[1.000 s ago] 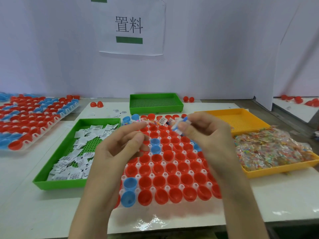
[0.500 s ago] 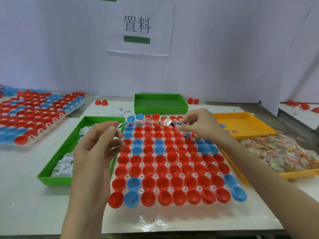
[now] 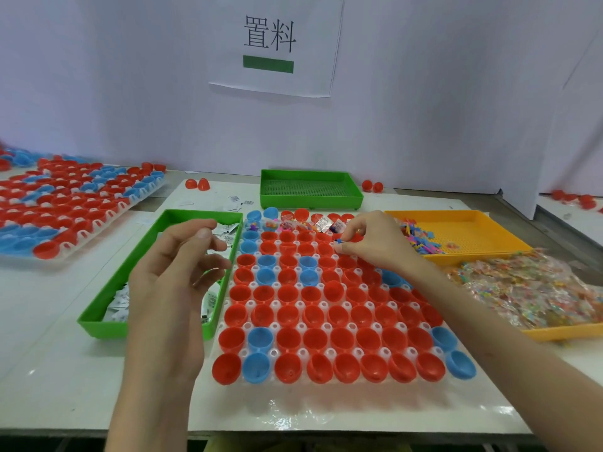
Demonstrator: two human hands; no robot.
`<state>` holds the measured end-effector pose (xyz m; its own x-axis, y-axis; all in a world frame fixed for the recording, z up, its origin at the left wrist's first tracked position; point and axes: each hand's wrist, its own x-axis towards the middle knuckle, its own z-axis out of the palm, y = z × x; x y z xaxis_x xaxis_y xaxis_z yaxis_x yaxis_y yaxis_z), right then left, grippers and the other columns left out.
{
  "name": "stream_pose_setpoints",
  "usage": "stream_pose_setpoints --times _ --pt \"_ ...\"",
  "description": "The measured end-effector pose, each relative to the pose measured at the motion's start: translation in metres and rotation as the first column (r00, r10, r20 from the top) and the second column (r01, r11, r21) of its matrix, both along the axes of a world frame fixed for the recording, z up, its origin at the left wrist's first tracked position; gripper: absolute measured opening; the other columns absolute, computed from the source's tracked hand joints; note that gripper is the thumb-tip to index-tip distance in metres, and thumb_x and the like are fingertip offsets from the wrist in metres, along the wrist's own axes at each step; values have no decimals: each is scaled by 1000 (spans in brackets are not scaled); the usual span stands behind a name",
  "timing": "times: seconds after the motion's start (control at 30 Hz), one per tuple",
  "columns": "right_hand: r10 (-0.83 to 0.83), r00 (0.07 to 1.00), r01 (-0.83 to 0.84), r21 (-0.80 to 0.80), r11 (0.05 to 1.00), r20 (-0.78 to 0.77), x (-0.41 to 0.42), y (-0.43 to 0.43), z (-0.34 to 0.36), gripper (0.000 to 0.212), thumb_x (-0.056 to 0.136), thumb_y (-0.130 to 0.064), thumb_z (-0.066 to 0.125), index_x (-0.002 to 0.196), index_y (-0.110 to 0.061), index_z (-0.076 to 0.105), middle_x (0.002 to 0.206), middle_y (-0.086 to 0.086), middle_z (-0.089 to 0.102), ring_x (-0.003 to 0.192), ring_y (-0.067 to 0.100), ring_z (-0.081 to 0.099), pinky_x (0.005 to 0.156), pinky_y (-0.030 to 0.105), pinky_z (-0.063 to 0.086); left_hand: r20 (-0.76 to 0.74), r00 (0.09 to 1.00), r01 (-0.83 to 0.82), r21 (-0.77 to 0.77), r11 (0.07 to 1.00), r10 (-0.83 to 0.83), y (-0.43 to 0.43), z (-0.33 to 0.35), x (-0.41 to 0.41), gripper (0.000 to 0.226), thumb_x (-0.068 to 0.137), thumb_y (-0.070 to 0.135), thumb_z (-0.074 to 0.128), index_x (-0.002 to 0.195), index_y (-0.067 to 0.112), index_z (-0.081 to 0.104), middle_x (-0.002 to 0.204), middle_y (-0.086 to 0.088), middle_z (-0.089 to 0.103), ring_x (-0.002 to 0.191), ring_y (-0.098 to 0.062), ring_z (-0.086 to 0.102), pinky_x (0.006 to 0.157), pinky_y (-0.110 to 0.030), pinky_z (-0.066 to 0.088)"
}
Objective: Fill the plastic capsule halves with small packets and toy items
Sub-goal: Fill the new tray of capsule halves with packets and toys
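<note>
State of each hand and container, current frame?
right hand, pinching small blue toy item above second capsule row
left hand, fingers curled over near green tray; hold unclear
capsule halves, far row filled, others look empty
near green tray, partly filled with white packets
far yellow tray, a few coloured toy pieces inside

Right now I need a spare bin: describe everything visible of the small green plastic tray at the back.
The small green rectangular plastic tray is shallow, with low upright walls and a finely perforated floor. Nothing shows inside. It sits flat on the white table near the back wall, just behind the clear rack of red and blue capsule halves. Neither the left hand nor the right hand, which pinches a small blue piece, touches it.
</note>
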<state>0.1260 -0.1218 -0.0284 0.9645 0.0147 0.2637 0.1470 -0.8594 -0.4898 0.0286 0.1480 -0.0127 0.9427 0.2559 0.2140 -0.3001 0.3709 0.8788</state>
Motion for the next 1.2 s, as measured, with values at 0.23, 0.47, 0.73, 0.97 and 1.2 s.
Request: stream_pose_setpoints --times 0.23,0.47,0.73,0.97,1.2 --pt "-70 997 67 -113 991 -24 1 -2 -1 25 74 -42 83 59 -38 63 93 -20 61 116 13 50 92 39 22 -8 1000 -18 4 1000 18 1 2 -2 16 96 14 59 91 21 72 78 4 67 73 -10 62 72 -23 53" --pt "-89 991 75 -141 987 -99 3 -7 4 16 77 -47 80 72 -44 65 108 -17 64 119 16 52 93 39 23 -4 1000 -13 -6 1000 13 2 2 -3 16 96 13 59 91 20 72 77 4 67 71 -10 61 74 -26 52" --pt "-32 981 24 -48 999 -190 4 -8 16 22 72 -31 85 91 -32 75 112 -10 69 117 15 57 106 53 37 1 1000 -15 -4 1000 15 3 1 -2 18 96 12 58 88 22 71 76 5 66 71 -10 61 71 -22 52" --pt "13 991 -18 -39 999 -134 3 -10 14 12 76 -39 82 85 -34 77 107 -19 67 118 12 56 107 53 37 6 1000 -19 1 1000 19 4 0 -2 22 96 12 58 86 24 73 77 4 66 74 -13 60 70 -20 54" --pt "-52 997 40 -207 977 -52 9 -8 2 14 81 -45 76 71 -42 67 113 -19 69 121 12 51 93 39 22 4 1000 -18 5 1000 18 3 0 -1 20 96 11 58 88 22 71 76 4 65 72 -11 60 74 -25 51"
